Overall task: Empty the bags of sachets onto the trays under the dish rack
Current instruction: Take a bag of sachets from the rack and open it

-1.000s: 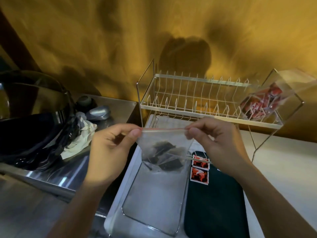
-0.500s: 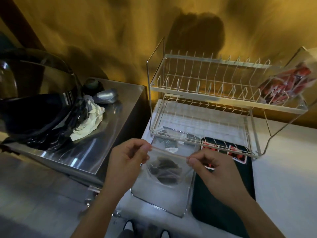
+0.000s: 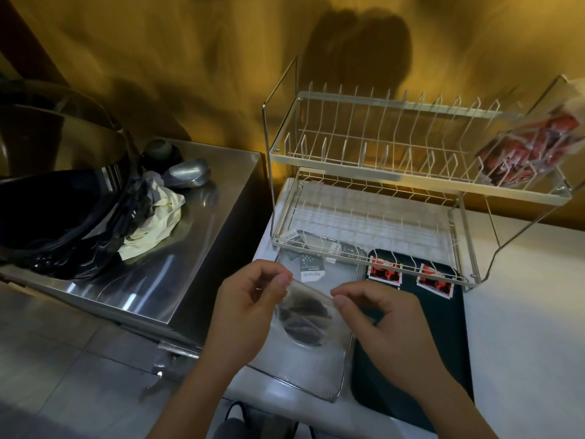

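A clear zip bag of dark sachets (image 3: 305, 321) hangs over the clear glass tray (image 3: 310, 372). My left hand (image 3: 250, 312) pinches its left top corner and my right hand (image 3: 383, 315) pinches the right top corner. A few dark sachets (image 3: 311, 269) lie at the tray's far end. Beside it on the right is a dark tray (image 3: 443, 337) with two red sachets (image 3: 384, 274) at its far end. Both trays reach under the two-tier wire dish rack (image 3: 380, 185). A second clear bag of red sachets (image 3: 531, 153) leans on the rack's upper tier at the right.
A steel cabinet (image 3: 190, 248) stands to the left, carrying a dark helmet (image 3: 53, 191), a crumpled pale cloth (image 3: 155, 220) and a grey object (image 3: 186, 172). The trays and rack sit on a white counter (image 3: 522, 312). A yellow wall rises behind.
Both hands have lowered the bag toward the glass tray, and the view has tilted down. The hands have drawn closer together on the bag's top edge.
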Demonstrator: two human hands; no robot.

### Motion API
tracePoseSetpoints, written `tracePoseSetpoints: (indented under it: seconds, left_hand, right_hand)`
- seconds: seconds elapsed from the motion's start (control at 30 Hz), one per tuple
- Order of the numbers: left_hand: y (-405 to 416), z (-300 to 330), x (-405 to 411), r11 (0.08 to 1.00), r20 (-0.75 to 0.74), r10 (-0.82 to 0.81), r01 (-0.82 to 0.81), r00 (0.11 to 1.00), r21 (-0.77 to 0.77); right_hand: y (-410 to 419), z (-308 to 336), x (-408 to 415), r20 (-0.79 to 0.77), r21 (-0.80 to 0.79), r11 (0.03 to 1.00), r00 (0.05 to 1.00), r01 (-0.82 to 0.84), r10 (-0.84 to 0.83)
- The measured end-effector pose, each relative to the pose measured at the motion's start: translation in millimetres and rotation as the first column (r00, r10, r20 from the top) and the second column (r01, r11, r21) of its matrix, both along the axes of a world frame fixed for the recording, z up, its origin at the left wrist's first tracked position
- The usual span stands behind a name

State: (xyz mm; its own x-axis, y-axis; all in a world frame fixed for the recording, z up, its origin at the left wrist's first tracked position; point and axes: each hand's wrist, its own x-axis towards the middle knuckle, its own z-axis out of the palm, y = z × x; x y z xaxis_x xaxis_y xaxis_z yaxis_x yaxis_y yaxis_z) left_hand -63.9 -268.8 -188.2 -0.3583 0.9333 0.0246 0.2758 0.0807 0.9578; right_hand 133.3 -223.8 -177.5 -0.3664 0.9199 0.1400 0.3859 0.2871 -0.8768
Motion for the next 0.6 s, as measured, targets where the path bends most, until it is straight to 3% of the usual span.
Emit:
tracePoseSetpoints:
  seconds: [0.4,0.6]
  left_hand:
    - [7,2,7,0.999,-0.017,-0.03,0.03,0.999,0.014]
    - [8,2,11,0.999,-0.052,-0.036,0.037,0.998,0.03]
  right_hand:
    - [6,2,-5,0.336,0.145,0.978,0.937,-0.15,0.094]
    - [4,-1,-6,0.33,0.059,0.991,0.939,-0.12,0.094]
